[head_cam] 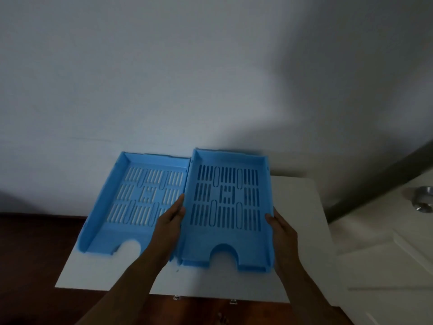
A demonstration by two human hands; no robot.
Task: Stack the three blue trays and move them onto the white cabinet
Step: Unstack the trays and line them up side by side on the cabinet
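Our left hand (172, 216) and right hand (278, 225) clamp the sides of the right blue tray (227, 207), beside the left tray (136, 202) on the white cabinet (297, 231)

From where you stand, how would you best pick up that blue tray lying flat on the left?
Take the left blue tray by its two long side walls, one hand on each, coming from the near end with the cut-out. The walls are raised and straight, while the slotted floor lies flat on the white cabinet. The left hand and right hand grip the right blue tray likewise.
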